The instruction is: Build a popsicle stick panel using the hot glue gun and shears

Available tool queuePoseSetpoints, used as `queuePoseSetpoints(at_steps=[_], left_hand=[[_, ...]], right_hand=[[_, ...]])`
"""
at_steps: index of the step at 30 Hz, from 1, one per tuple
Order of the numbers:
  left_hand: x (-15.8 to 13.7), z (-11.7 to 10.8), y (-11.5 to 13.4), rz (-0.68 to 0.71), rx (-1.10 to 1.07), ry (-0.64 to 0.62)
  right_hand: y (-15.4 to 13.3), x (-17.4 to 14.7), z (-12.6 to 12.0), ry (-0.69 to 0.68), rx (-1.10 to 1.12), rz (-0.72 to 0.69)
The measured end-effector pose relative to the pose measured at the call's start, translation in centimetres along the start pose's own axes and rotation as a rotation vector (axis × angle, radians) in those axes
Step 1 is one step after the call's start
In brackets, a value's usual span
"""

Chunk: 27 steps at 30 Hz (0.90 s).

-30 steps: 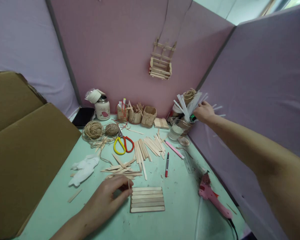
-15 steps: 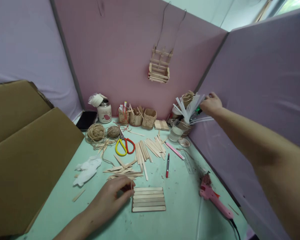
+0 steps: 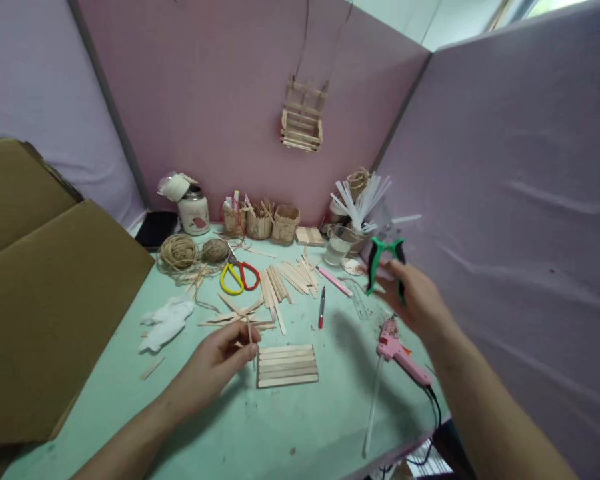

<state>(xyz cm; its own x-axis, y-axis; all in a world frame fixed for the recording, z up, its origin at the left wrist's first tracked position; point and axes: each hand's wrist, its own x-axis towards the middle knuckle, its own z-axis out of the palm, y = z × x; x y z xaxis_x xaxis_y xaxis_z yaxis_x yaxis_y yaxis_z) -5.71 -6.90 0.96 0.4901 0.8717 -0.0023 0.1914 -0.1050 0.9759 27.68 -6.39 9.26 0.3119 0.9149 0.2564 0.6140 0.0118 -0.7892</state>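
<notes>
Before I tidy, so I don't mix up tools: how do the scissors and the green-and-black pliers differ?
The scissors have one yellow and one red handle; the pliers have handles in green and black. The scissors lie on the table; the pliers are held above it in the right grip. Both are two-handled tools.

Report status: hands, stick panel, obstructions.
Left hand pinching thin stick. Right hand holding green-handled tool. Stick panel flat on table. Glue gun right of panel, apart from it.

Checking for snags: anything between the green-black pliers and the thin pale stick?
Nothing visible stands between the green-black pliers in the right hand and the thin pale stick in the left hand.
</notes>
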Motion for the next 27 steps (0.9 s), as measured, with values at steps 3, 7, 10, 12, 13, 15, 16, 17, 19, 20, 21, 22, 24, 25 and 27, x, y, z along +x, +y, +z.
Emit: queuePoseSetpoints(at_steps=[3,7,10,12,13,15,16,17,19,20,21,22,24,25,27], left_hand=[[0.2,0.2,-0.3,0.002,-0.074,0.008],[0.2,0.5,-0.1,0.007,-0.189,0.046],[-0.1,0.9,0.2,0.013,-0.308,0.074],[-0.3,1.2,0.3,0.014,-0.423,0.106],[-0.4,1.4,0.3,0.017,-0.496,0.124],[-0.5,1.7,0.2,0.005,-0.633,0.143],[-0.6,1.8,0.2,-0.02,-0.689,0.142],[-0.6,1.8,0.2,-0.056,-0.732,0.13],[-0.6,1.7,0.2,-0.139,-0.789,0.086],[-0.5,1.6,0.2,-0.17,-0.808,0.061],[-0.5,1.5,0.2,-0.192,-0.821,0.039],[-0.5,1.4,0.2,-0.206,-0.832,0.021],[-0.4,1.3,0.1,-0.228,-0.844,-0.007],[-0.4,1.3,0.1,-0.24,-0.845,-0.027],[-0.5,1.5,0.1,-0.262,-0.841,-0.072]], right_hand=[[-0.3,-5.3,3.6,-0.218,0.472,0.213],[-1.5,-9.2,6.3,-0.342,0.928,0.373],[-1.7,-10.7,8.1,-0.261,0.526,0.147],[-1.4,-11.6,9.7,-0.184,0.228,0.023],[-1.2,-12.0,10.5,-0.166,0.122,-0.016],[-0.9,-12.7,12.1,-0.161,-0.028,-0.083],[-0.8,-13.1,12.8,-0.162,-0.096,-0.128],[-0.7,-13.4,13.4,-0.161,-0.159,-0.181],[-0.8,-13.8,14.2,-0.164,-0.256,-0.287],[-0.8,-14.0,14.5,-0.168,-0.29,-0.326],[-0.9,-14.1,14.7,-0.172,-0.316,-0.351],[-1.0,-14.1,14.8,-0.174,-0.335,-0.364],[-1.0,-14.2,15.0,-0.172,-0.355,-0.37],[-1.0,-14.2,15.0,-0.17,-0.354,-0.371],[-1.1,-14.1,15.1,-0.163,-0.336,-0.378]])
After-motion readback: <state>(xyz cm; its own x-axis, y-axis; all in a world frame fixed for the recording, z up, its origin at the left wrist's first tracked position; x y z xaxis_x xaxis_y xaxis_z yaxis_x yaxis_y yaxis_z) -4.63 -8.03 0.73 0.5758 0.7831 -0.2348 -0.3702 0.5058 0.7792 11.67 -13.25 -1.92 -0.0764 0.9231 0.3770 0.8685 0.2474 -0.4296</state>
